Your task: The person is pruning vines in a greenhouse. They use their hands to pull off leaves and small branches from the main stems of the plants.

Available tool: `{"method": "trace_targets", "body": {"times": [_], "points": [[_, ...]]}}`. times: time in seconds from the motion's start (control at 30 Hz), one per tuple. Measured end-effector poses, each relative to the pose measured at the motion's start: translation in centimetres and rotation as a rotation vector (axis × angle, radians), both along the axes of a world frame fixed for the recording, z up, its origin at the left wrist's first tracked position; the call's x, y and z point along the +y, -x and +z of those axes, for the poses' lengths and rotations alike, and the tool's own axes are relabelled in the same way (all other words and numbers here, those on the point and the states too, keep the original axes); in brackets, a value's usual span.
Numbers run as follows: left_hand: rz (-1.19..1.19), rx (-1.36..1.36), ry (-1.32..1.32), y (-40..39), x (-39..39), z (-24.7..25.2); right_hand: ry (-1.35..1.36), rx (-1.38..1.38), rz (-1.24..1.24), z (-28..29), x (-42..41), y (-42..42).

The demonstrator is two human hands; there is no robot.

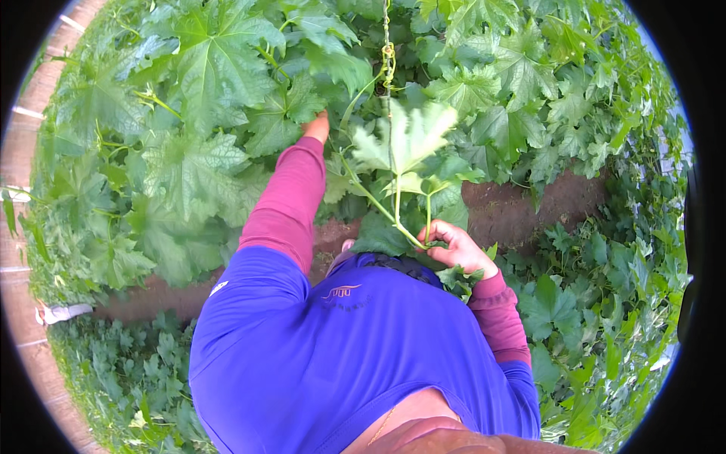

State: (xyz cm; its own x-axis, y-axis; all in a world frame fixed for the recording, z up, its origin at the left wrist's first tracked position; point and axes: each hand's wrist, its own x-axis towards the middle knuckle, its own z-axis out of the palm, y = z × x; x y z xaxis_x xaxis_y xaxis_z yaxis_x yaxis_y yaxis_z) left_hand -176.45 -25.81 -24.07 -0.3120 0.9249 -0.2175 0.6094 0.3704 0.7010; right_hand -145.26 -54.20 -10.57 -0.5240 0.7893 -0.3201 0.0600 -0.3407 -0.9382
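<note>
My right hand pinches a green vine stem near its lower bend, in front of my waist. From that stem rises a large lobed leaf, its pale side showing, along with smaller leaves. My left hand reaches up into the foliage; its fingers are hidden behind a broad leaf, so what it touches cannot be told. Between and above the hands hangs a thin twisted support string, with yellow-green tendrils coiled around it. The stem runs up to the left of the string.
Dense vine foliage rises ahead and to both sides. A brown soil path crosses between the plant rows. More low leaves grow at the lower left. A pale walkway curves along the left rim, with a whitish object beside it.
</note>
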Motion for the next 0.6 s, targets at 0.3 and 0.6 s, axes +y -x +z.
{"method": "trace_targets", "body": {"times": [0.3,0.6], "points": [[0.081,-0.81,0.435,-1.7,-4.1,1.1,-0.05,-0.114,0.002,0.8,0.2,-1.9],[-0.33,-1.307,0.273,-6.9,-6.6,11.8,-0.464,-0.842,0.036,2.4,0.6,-5.6]]}}
